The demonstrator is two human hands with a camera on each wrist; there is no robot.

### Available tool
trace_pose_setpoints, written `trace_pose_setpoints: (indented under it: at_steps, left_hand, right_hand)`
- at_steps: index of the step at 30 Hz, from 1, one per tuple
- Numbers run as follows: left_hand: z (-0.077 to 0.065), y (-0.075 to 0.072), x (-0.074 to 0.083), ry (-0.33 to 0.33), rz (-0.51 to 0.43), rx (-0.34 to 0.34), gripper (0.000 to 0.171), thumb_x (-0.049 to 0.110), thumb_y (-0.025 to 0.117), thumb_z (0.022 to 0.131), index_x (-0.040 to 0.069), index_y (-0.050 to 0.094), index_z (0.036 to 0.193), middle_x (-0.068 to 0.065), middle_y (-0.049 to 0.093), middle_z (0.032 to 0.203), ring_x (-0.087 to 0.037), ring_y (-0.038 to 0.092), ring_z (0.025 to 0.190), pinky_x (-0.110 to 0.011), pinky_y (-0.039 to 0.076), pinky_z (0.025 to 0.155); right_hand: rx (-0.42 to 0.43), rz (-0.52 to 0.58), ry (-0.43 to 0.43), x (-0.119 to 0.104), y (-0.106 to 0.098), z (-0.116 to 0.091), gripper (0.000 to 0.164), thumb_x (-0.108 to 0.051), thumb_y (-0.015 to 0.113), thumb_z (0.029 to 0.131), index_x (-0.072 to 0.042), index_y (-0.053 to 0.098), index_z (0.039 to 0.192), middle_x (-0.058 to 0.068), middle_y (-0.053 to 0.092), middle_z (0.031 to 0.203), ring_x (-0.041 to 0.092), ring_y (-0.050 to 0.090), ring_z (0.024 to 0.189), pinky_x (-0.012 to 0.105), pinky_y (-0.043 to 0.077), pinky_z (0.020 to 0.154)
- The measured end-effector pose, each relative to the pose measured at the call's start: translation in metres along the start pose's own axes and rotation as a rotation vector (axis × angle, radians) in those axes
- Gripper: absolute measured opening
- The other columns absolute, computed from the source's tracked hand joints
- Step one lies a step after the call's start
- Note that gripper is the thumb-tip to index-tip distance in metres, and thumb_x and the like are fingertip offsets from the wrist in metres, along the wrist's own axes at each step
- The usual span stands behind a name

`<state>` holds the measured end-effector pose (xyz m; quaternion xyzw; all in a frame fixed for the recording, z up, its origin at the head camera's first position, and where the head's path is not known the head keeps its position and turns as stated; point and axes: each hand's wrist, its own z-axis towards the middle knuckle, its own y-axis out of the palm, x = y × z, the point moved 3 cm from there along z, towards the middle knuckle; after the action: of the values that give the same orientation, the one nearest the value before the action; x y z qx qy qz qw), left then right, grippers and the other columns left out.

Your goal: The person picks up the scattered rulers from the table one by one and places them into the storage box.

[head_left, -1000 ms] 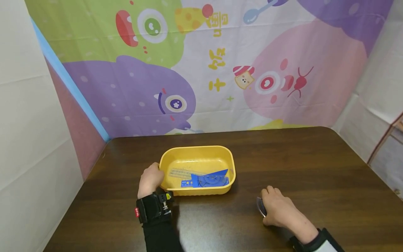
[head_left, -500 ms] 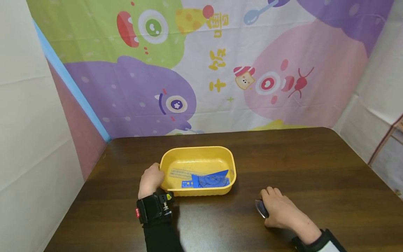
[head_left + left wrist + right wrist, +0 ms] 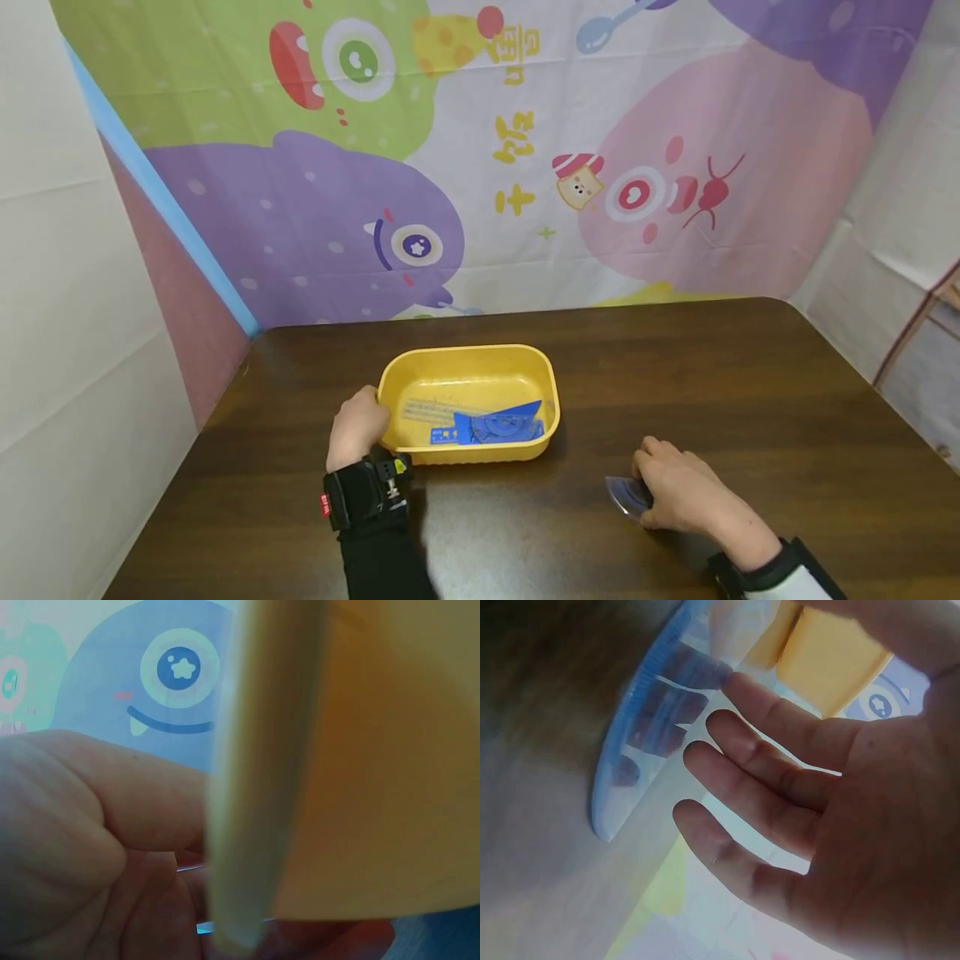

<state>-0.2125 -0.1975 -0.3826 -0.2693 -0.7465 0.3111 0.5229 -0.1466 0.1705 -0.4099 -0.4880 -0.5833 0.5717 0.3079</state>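
My left hand (image 3: 358, 425) grips the left end of a yellow plastic bin (image 3: 468, 454) in the head view. In the left wrist view the thumb goes behind the bin's rim (image 3: 259, 772), and fingertips show under its wall. Inside lie a clear ruler (image 3: 427, 411) and a blue set square (image 3: 525, 410), partly overlapping other blue pieces. To the right, a clear bluish protractor (image 3: 627, 497) lies on the table by my right hand (image 3: 686, 492). Its fingers are loosely bent and spread in the right wrist view, with the index fingertip (image 3: 739, 682) right at the protractor's straight edge.
The brown wooden table (image 3: 525, 533) runs back to a hanging cartoon-printed cloth (image 3: 525, 275). Pale cloth walls (image 3: 90, 375) close in the left and right sides. Each wrist wears a black strap (image 3: 360, 497).
My right hand has drawn slightly to the right, and more of the protractor shows beside its fingers. The left hand and the bin keep their place.
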Motion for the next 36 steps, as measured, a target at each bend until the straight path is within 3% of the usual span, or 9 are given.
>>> trace_pose_setpoints:
  at_steps: [4,8,16,27,36]
  left_hand:
    - [0.0,0.0,0.001,0.001,0.001,-0.005,0.029,0.006,0.038,0.086,-0.004,0.048,0.111,-0.014,0.052,0.083,-0.025,0.05,0.07,-0.031,0.039,0.061]
    - [-0.001,0.0,0.002,0.001,-0.005,-0.004,0.028,0.007,0.038,0.086,-0.003,0.048,0.111,-0.014,0.052,0.082,-0.025,0.05,0.07,-0.03,0.039,0.061]
    - [-0.001,-0.001,0.003,0.005,-0.009,0.001,0.028,0.007,0.038,0.087,-0.003,0.048,0.111,-0.014,0.052,0.082,-0.025,0.05,0.07,-0.03,0.039,0.06]
    - [0.0,0.0,0.001,0.004,-0.009,0.0,0.028,0.007,0.037,0.086,-0.003,0.048,0.11,-0.014,0.052,0.082,-0.025,0.05,0.07,-0.031,0.038,0.061]
    - [-0.001,-0.001,-0.001,0.018,0.015,0.009,0.029,0.006,0.037,0.085,-0.004,0.049,0.11,-0.014,0.052,0.081,-0.025,0.05,0.069,-0.031,0.038,0.06]
  right_hand:
    - [-0.053,-0.001,-0.011,0.0,0.0,0.003,0.049,-0.021,0.082,0.05,-0.014,0.047,0.083,-0.002,0.04,0.081,0.017,0.039,0.075,0.036,0.034,0.062]
    - [-0.086,0.023,-0.005,-0.001,0.0,0.006,0.049,-0.02,0.08,0.054,-0.014,0.044,0.086,-0.002,0.043,0.078,0.016,0.041,0.072,0.036,0.034,0.062]
    - [-0.069,0.129,-0.004,0.001,0.007,0.01,0.044,-0.019,0.072,0.064,-0.009,0.042,0.094,0.002,0.043,0.08,0.018,0.042,0.072,0.035,0.035,0.062]
    - [-0.006,0.136,-0.022,0.002,0.005,0.015,0.055,-0.023,0.073,0.062,-0.007,0.04,0.102,0.003,0.044,0.084,0.018,0.042,0.077,0.037,0.035,0.067]
    - [0.21,0.015,-0.102,-0.009,-0.035,0.032,0.051,-0.027,0.07,0.061,-0.004,0.046,0.101,0.002,0.043,0.086,0.016,0.042,0.076,0.034,0.035,0.065]
